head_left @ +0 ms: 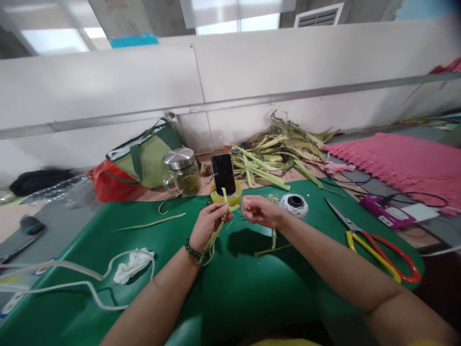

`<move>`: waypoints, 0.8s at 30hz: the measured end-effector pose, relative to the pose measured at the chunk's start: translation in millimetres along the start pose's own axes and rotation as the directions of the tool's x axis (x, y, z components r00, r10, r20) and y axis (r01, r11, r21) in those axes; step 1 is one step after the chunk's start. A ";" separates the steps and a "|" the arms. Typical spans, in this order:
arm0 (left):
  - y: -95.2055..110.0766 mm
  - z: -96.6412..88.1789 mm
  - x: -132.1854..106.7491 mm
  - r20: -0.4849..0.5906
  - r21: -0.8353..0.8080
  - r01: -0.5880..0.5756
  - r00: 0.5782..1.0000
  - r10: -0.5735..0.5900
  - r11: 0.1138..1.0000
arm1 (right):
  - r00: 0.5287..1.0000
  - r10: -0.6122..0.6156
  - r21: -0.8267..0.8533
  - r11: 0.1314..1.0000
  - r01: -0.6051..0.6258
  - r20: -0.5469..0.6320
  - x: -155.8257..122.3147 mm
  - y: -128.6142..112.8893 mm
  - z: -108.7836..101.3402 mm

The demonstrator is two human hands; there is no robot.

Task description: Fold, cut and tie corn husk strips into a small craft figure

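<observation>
Left-hand grip (209,224) pinches pale-green plant strips (234,208); right hand (264,212) curled closed, any hold unclear.

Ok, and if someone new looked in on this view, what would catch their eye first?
Probably the big scissors with red and yellow handles, lying open on the right of the green mat, and the bright pink cloth beyond them at far right. Next, the middle: the left hand pinches pale green strips, in front of a propped phone.
</observation>
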State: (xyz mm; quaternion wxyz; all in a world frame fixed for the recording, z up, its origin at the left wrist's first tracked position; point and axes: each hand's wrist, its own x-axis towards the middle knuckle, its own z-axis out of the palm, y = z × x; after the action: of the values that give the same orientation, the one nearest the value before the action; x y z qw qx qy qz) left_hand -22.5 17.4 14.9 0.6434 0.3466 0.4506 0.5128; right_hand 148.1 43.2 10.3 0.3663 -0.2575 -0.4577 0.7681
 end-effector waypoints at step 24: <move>5.0 10.0 -17.3 0.044 0.017 -0.001 0.999 0.000 1.000 | 0.987 -0.042 -0.107 0.994 0.026 -0.154 -3.2 1.0 4.8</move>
State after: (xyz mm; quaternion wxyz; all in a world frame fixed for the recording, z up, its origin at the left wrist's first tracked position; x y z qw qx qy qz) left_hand -16.0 2.0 26.9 0.6499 0.3633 0.4408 0.5013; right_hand 146.2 37.9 11.7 0.4000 -0.3278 -0.4717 0.7141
